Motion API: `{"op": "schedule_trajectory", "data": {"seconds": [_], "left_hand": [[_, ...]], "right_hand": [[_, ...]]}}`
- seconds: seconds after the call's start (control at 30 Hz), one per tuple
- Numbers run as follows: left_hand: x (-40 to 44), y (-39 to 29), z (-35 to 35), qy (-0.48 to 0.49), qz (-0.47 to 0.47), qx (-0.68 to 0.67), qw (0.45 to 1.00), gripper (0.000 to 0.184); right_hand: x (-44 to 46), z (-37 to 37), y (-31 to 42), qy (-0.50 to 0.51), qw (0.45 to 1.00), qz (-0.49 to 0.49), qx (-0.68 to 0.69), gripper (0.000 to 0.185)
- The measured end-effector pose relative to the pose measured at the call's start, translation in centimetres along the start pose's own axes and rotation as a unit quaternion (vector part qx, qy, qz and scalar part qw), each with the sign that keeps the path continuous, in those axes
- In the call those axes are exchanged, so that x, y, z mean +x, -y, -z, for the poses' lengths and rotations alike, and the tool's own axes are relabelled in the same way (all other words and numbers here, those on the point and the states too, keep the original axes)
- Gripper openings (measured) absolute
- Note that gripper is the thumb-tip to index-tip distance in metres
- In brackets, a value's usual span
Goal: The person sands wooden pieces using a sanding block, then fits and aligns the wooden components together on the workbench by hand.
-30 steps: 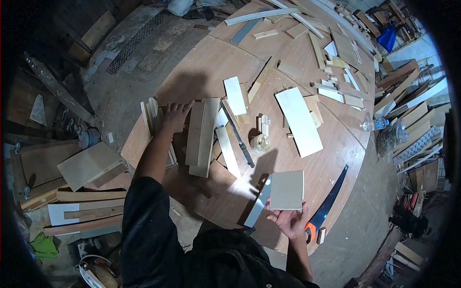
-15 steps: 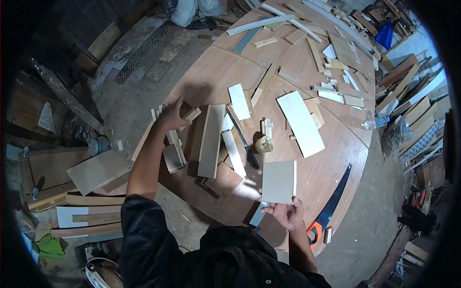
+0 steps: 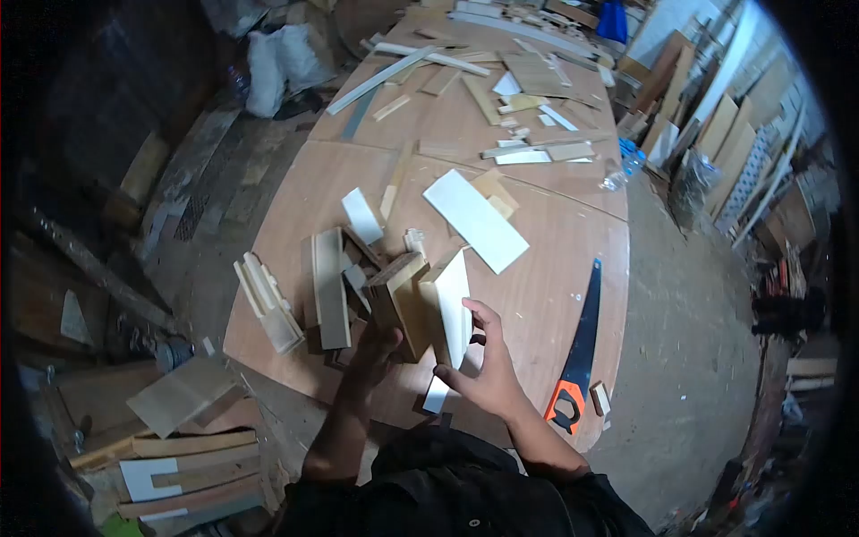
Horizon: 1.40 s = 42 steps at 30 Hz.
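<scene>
My left hand [image 3: 369, 360] is closed on the lower left side of a thick wooden block [image 3: 400, 304], which stands tilted above the near part of the table. Close to its right, my right hand [image 3: 488, 376] grips a white-faced board [image 3: 454, 309], thumb on the near edge and fingers on the far side. The two pieces lean toward each other; whether they touch I cannot tell. Left of them a long pale board [image 3: 331, 291] stands on the table. Below the hands lies a small white strip [image 3: 436, 395].
A handsaw [image 3: 580, 349] with an orange handle lies at the right table edge, beside a small wood block [image 3: 600, 398]. A wide white board [image 3: 477, 219] lies mid-table. Grooved strips [image 3: 268, 302] rest at the left edge. A plastic bottle [image 3: 624, 168] stands farther back.
My left hand has come in from the left and now holds a wooden block. My right hand has moved left and turned its board on edge beside it. The view has shifted.
</scene>
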State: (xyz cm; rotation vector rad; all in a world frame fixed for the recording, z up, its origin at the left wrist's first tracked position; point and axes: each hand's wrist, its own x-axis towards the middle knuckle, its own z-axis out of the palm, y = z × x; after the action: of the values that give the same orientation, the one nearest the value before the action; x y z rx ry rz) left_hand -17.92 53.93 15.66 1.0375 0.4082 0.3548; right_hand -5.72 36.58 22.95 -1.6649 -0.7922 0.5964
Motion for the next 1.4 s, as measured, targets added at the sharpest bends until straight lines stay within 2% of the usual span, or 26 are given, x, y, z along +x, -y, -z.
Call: {"op": "schedule_trajectory", "data": {"seconds": [0.07, 0.1, 0.17, 0.2, 0.43, 0.5, 0.63, 0.77, 0.83, 0.87, 0.93, 0.97, 1.03, 1.07, 1.1, 1.17, 1.2, 1.27, 1.3, 1.33, 1.37, 1.4], "left_hand": [[0.3, 2.6, -0.8, 0.084, 0.06, -0.062, 0.993, 0.082], [0.2, 3.3, -2.0, 0.095, 0.061, -0.057, 0.992, 0.082], [-0.1, 4.7, -5.3, 0.142, -0.024, -0.096, 0.985, 0.078], [-0.7, 4.8, -6.7, 0.115, -0.037, -0.073, 0.99, 0.076], [-2.0, 5.8, -14.2, 0.181, -0.013, -0.094, 0.979, 0.074], [-2.3, 6.0, -15.7, 0.199, -0.01, -0.084, 0.976, 0.074], [-3.5, 6.1, -19.0, 0.169, -0.001, -0.038, 0.985, 0.069], [-4.0, 8.3, -19.3, 0.206, 0.015, -0.078, 0.975, 0.064], [-3.7, 9.8, -19.0, 0.183, -0.011, 0.036, 0.982, 0.062], [-3.8, 9.9, -19.1, 0.182, -0.014, 0.039, 0.982, 0.062], [-4.0, 10.0, -19.1, 0.178, -0.054, 0.13, 0.974, 0.064], [-4.2, 9.8, -19.3, 0.171, -0.057, 0.133, 0.975, 0.064], [-4.5, 8.8, -20.0, 0.115, 0.025, 0.124, 0.985, 0.065], [-4.3, 8.2, -20.0, 0.092, 0.013, 0.166, 0.982, 0.063], [-4.2, 8.3, -19.6, 0.069, 0.011, 0.167, 0.984, 0.063], [-3.7, 9.8, -17.4, -0.078, 0.046, 0.251, 0.964, 0.055], [-3.7, 11.1, -15.2, -0.094, 0.048, 0.249, 0.963, 0.055], [-3.4, 14.6, -9.6, -0.098, 0.011, 0.246, 0.964, 0.073], [-3.5, 16.6, -6.7, -0.105, 0.012, 0.244, 0.964, 0.073], [-4.0, 18.8, -3.9, -0.182, -0.013, 0.378, 0.907, 0.078], [-4.8, 19.8, -2.0, -0.252, -0.034, 0.503, 0.826, 0.083], [-5.8, 18.2, -1.9, -0.253, -0.026, 0.502, 0.826, 0.083]], "right_hand": [[-1.8, 1.7, 1.6, -0.044, 0.994, 0.059, -0.086, 0.097], [-2.7, 2.4, 2.1, -0.056, 0.993, 0.061, -0.086, 0.097], [-4.7, 3.7, 2.6, -0.089, 0.979, 0.071, -0.169, 0.1], [-5.6, 4.2, 2.9, -0.111, 0.974, 0.065, -0.187, 0.101], [-11.1, 8.8, 1.9, -0.146, 0.967, 0.062, -0.198, 0.102], [-12.3, 10.1, 1.3, -0.138, 0.977, 0.022, -0.164, 0.103], [-14.4, 12.0, 0.2, -0.132, 0.985, -0.014, -0.107, 0.102], [-15.3, 13.2, -0.5, -0.138, 0.983, -0.016, -0.123, 0.101], [-15.5, 13.6, -0.4, -0.132, 0.981, -0.021, -0.139, 0.101], [-15.6, 13.8, -0.5, -0.131, 0.982, -0.017, -0.136, 0.101], [-15.7, 14.0, -1.1, -0.122, 0.984, -0.02, -0.131, 0.096], [-15.6, 13.9, -1.8, -0.116, 0.985, -0.016, -0.127, 0.096], [-15.3, 13.4, -3.8, -0.113, 0.989, -0.036, 0.092, 0.089], [-15.3, 13.2, -5.1, -0.115, 0.981, -0.095, 0.124, 0.083], [-15.3, 13.0, -6.5, -0.118, 0.98, -0.066, 0.145, 0.082], [-16.0, 13.0, -8.0, -0.112, 0.978, -0.081, 0.158, 0.08], [-16.1, 13.2, -8.6, -0.096, 0.979, -0.085, 0.16, 0.08], [-16.2, 13.6, -9.7, -0.05, 0.962, -0.2, 0.18, 0.086], [-16.3, 13.4, -10.5, -0.043, 0.962, -0.202, 0.179, 0.086], [-16.5, 13.0, -11.3, -0.054, 0.982, -0.158, 0.09, 0.09], [-16.7, 12.8, -11.9, -0.064, 0.992, -0.113, 0.0, 0.094], [-16.7, 12.7, -11.6, -0.077, 0.98, -0.099, -0.157, 0.1]]}}
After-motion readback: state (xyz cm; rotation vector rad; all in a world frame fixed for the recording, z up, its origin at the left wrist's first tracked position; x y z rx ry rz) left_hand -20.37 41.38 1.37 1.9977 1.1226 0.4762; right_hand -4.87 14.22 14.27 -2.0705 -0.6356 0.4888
